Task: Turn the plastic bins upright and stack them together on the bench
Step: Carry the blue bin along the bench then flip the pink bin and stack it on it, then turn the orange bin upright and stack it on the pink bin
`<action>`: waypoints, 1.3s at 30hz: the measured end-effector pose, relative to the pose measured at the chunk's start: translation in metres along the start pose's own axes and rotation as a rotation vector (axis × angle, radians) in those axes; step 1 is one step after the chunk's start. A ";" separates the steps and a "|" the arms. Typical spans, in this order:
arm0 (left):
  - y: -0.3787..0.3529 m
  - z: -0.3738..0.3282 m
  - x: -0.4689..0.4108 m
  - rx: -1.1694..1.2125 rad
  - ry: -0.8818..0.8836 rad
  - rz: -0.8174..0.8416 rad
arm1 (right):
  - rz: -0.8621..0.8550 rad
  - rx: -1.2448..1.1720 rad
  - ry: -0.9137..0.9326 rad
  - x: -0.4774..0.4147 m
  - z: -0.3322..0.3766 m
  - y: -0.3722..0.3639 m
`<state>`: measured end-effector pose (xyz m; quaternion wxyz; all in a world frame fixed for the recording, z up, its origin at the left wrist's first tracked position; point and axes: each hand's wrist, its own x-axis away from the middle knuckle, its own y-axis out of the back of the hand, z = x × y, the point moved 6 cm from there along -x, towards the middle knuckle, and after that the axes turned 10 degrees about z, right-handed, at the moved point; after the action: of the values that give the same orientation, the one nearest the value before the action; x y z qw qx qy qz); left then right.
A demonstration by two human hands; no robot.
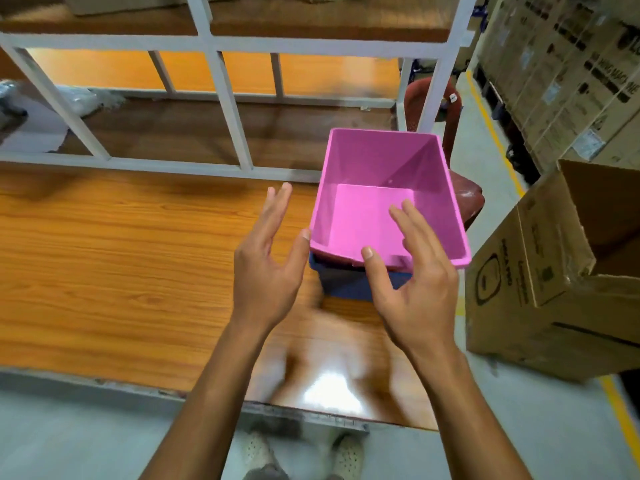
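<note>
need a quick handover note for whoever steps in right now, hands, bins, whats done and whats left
Left hand: open, empty, beside the stack; its thumb tip looks to be at the pink rim, but contact cannot be told.
Right hand: open, empty, fingers spread in front of the near rim, no grip on anything.
Pink bin: upright, nested in the blue bin, at the right end of the bench.
Done: these two bins are upright and stacked.
Left: no other bin is in view; check outside the frame for more. The stack sits close to the bench's right edge, so perhaps slide it inward.
</note>
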<state>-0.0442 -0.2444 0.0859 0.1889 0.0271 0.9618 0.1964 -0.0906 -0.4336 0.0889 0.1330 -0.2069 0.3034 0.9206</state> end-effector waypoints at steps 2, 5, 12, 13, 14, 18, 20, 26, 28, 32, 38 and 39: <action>0.020 0.008 0.013 -0.046 0.010 -0.036 | 0.016 -0.015 0.030 0.005 0.013 -0.012; 0.054 0.026 0.037 -0.087 0.054 -0.080 | 0.048 -0.021 0.084 0.013 0.034 -0.034; 0.150 0.080 0.103 -0.201 0.121 -0.190 | 0.202 -0.072 0.170 0.042 0.085 -0.129; 0.166 0.087 0.113 -0.211 0.128 -0.208 | 0.229 -0.079 0.180 0.047 0.094 -0.147; 0.183 0.093 0.123 -0.222 0.135 -0.224 | 0.256 -0.089 0.186 0.052 0.104 -0.165; 0.261 0.118 0.165 -0.256 0.201 -0.260 | 0.337 -0.155 0.177 0.078 0.154 -0.237; 0.304 0.128 0.184 -0.288 0.226 -0.285 | 0.385 -0.198 0.171 0.092 0.183 -0.276; 0.419 0.151 0.234 -0.407 0.257 -0.371 | 0.529 -0.283 0.216 0.131 0.264 -0.385; 0.450 0.157 0.252 -0.423 0.278 -0.419 | 0.577 -0.304 0.230 0.141 0.286 -0.412; 0.500 0.172 0.282 -0.409 0.311 -0.505 | 0.635 -0.332 0.262 0.148 0.326 -0.457; 0.559 0.205 0.310 -0.395 0.416 -0.617 | 0.719 -0.351 0.272 0.149 0.365 -0.523; 0.570 0.211 0.312 -0.403 0.424 -0.630 | 0.728 -0.354 0.277 0.147 0.371 -0.536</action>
<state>-0.2675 0.3977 0.0177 0.0394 -0.3464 0.8831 0.3142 -0.1330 0.2304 0.0222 -0.2804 -0.2275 0.2089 0.9089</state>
